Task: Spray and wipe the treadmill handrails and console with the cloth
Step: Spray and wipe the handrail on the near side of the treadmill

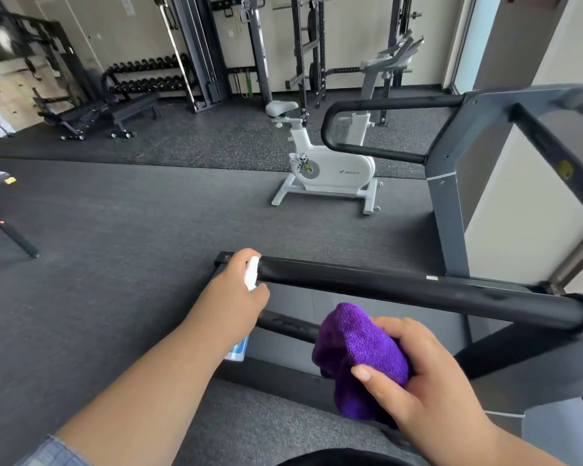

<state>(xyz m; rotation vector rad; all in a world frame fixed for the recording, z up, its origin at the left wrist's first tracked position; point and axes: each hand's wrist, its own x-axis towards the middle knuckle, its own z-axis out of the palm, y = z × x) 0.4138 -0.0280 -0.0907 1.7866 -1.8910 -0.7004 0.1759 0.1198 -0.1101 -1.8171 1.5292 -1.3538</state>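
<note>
The left hand (239, 290) grips a white spray bottle (251, 275) with a blue label, just beside the near black foam-covered handrail (418, 294). The right hand (414, 368) clutches a bunched purple microfibre cloth (354, 351) below that rail.

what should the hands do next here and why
Probably press the spray trigger. The left hand grips the spray bottle with its nozzle right by the near black handrail, while the right hand holds the bunched purple cloth below the rail, not touching it. No wetness shows on the rail, so wiping likely follows.
</note>
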